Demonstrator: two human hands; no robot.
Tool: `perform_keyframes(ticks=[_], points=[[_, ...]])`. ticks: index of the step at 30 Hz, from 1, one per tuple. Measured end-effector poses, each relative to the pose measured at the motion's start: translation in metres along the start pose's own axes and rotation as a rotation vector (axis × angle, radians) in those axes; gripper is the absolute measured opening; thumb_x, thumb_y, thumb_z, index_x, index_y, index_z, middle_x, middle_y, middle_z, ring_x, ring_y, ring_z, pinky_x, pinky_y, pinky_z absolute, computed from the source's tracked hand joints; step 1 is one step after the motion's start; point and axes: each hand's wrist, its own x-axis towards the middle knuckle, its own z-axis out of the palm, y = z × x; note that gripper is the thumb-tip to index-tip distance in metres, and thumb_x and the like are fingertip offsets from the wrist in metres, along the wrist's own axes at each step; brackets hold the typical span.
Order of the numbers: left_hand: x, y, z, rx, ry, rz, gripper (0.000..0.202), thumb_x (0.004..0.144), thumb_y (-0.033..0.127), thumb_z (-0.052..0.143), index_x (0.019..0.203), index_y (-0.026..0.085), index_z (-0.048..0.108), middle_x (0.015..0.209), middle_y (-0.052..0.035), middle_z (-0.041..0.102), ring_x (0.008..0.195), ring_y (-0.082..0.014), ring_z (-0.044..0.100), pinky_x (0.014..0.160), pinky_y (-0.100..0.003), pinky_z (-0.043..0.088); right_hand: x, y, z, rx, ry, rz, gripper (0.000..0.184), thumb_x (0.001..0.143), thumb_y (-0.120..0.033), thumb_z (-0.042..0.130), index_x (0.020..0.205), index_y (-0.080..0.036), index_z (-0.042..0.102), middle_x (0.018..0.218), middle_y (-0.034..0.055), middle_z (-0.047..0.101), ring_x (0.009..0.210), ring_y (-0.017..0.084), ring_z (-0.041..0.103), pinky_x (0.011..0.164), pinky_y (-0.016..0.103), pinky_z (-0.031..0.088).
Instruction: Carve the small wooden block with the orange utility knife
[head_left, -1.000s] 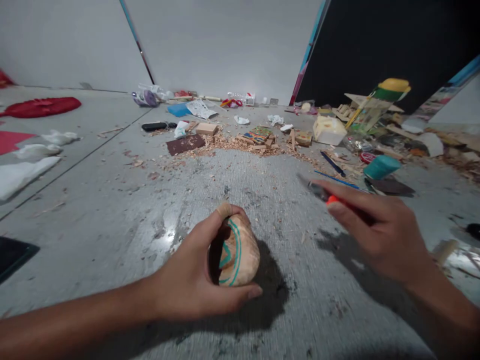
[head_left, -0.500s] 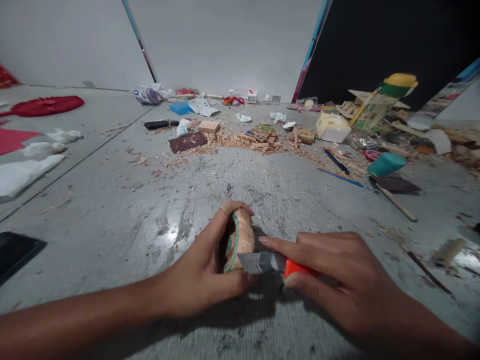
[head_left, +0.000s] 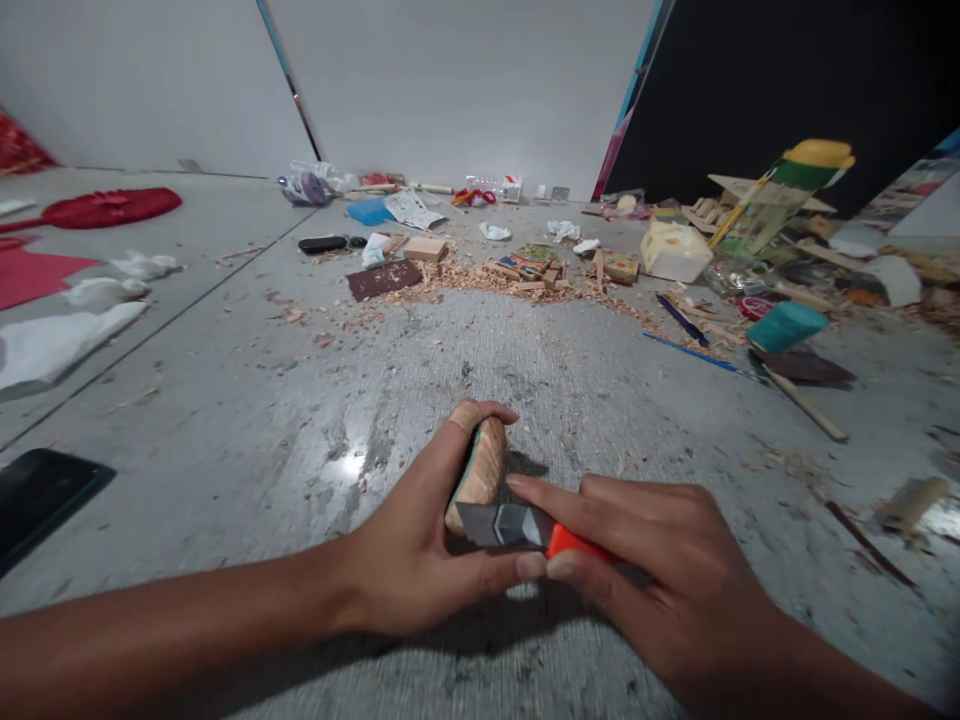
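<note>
- Left hand [head_left: 416,560]: wrapped around a rounded wooden piece [head_left: 480,465], with the thumb underneath and the forefinger arched over the top. A tan bandage [head_left: 466,415] covers the tip of that forefinger.
- Wooden piece: held low over the grey floor [head_left: 225,430], near the middle of the view and close to the person. Pale grain faces the camera, and a teal line shows along its left edge.
- Right hand [head_left: 660,580]: closed around a utility knife [head_left: 525,527] with an orange body. The forefinger lies along the top of the knife and the thumb presses below the orange part.
- Utility knife: its grey metal front points left and lies against the lower face of the wooden piece, just beside the left thumb. The cutting edge itself cannot be made out.
- Wood shavings [head_left: 480,285]: spread in a band across the floor, well beyond the hands, among small wooden blocks.
- Dark sandpaper sheet [head_left: 384,279]: lies flat at the left end of the shavings.
- Teal container [head_left: 787,325]: lies on its side at right, with a blue pencil [head_left: 686,352] to its left and a wooden stick [head_left: 806,405] below it.
- Black flat device [head_left: 37,495]: lies at the left edge, well apart from the hands.
- Red cloth [head_left: 112,207] and white cloth [head_left: 52,345]: lie on the floor at far left.
</note>
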Motion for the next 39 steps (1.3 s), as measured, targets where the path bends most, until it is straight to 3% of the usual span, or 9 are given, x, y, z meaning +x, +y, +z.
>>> perform_keyframes(ticks=[3, 12, 17, 21, 25, 29, 34, 37, 39], points=[[0.003, -0.001, 0.000, -0.075, -0.037, -0.028, 0.074, 0.085, 0.029, 0.085, 0.142, 0.031, 0.037, 0.097, 0.0034, 0.053, 0.079, -0.0171, 0.054, 0.071, -0.029, 0.047, -0.001, 0.000, -0.002, -0.047, 0.007, -0.001, 0.035, 0.120, -0.033, 0.050, 0.151, -0.025, 0.062, 0.082, -0.0052, 0.067, 0.066, 0.012, 0.063, 0.060, 0.029, 0.044], [0.004, -0.009, 0.003, -0.025, 0.103, -0.026, 0.065, 0.083, 0.032, 0.088, 0.134, 0.028, 0.049, 0.099, 0.0023, 0.057, 0.086, -0.0192, 0.056, 0.078, -0.032, 0.050, 0.003, -0.004, -0.001, -0.274, 0.113, -0.058, 0.034, 0.121, -0.035, 0.048, 0.146, -0.020, 0.067, 0.072, -0.0065, 0.058, 0.060, 0.011, 0.056, 0.059, 0.030, 0.042], [-0.001, -0.009, 0.005, 0.023, 0.204, -0.009, 0.054, 0.090, 0.044, 0.085, 0.133, 0.028, 0.055, 0.116, -0.0031, 0.063, 0.106, -0.0249, 0.060, 0.094, -0.038, 0.049, 0.003, 0.001, -0.006, -0.405, 0.162, -0.022, 0.032, 0.119, -0.034, 0.055, 0.145, -0.023, 0.069, 0.073, -0.0047, 0.063, 0.060, 0.013, 0.059, 0.057, 0.030, 0.040], [-0.002, -0.006, 0.003, -0.032, 0.136, 0.018, 0.056, 0.089, 0.045, 0.088, 0.133, 0.027, 0.059, 0.118, -0.0039, 0.065, 0.108, -0.0257, 0.061, 0.095, -0.038, 0.050, 0.004, 0.005, -0.011, -0.244, 0.137, 0.025, 0.033, 0.118, -0.033, 0.056, 0.146, -0.023, 0.071, 0.073, -0.0038, 0.065, 0.059, 0.013, 0.060, 0.056, 0.029, 0.043], [0.002, -0.011, 0.002, -0.166, 0.078, -0.001, 0.070, 0.080, 0.051, 0.098, 0.134, 0.026, 0.061, 0.115, -0.0042, 0.067, 0.103, -0.0247, 0.065, 0.088, -0.035, 0.054, 0.006, 0.004, -0.009, -0.029, 0.030, 0.003, 0.035, 0.118, -0.037, 0.054, 0.144, -0.022, 0.072, 0.085, -0.0009, 0.077, 0.067, 0.014, 0.069, 0.061, 0.029, 0.049], [0.005, -0.016, 0.002, -0.200, 0.022, 0.001, 0.079, 0.074, 0.052, 0.103, 0.137, 0.026, 0.063, 0.130, -0.0087, 0.070, 0.123, -0.0325, 0.066, 0.109, -0.047, 0.053, 0.006, 0.007, -0.005, 0.015, 0.001, 0.051, 0.034, 0.118, -0.037, 0.054, 0.138, -0.021, 0.076, 0.096, 0.0014, 0.084, 0.077, 0.015, 0.077, 0.067, 0.029, 0.055], [-0.001, -0.011, 0.003, -0.196, -0.043, -0.070, 0.093, 0.080, 0.044, 0.099, 0.157, 0.031, 0.048, 0.160, -0.0153, 0.058, 0.151, -0.0406, 0.055, 0.132, -0.067, 0.031, 0.006, 0.012, -0.001, 0.001, 0.050, 0.150, 0.029, 0.116, -0.036, 0.059, 0.133, -0.025, 0.079, 0.103, 0.0013, 0.087, 0.083, 0.016, 0.081, 0.071, 0.028, 0.059], [-0.003, -0.008, 0.007, -0.180, -0.027, -0.061, 0.100, 0.080, 0.036, 0.099, 0.161, 0.030, 0.041, 0.167, -0.0173, 0.051, 0.156, -0.0401, 0.050, 0.135, -0.068, 0.025, 0.006, 0.012, 0.001, 0.019, 0.057, 0.165, 0.028, 0.115, -0.036, 0.061, 0.136, -0.028, 0.078, 0.115, 0.0021, 0.087, 0.091, 0.017, 0.083, 0.077, 0.028, 0.062], [0.000, -0.009, 0.010, -0.219, 0.020, -0.064, 0.098, 0.079, 0.035, 0.101, 0.158, 0.030, 0.043, 0.156, -0.0147, 0.060, 0.149, -0.0370, 0.057, 0.131, -0.063, 0.034, 0.006, 0.011, 0.002, 0.031, 0.051, 0.180, 0.029, 0.116, -0.035, 0.060, 0.137, -0.028, 0.078, 0.117, 0.0026, 0.087, 0.093, 0.018, 0.084, 0.077, 0.028, 0.063]])
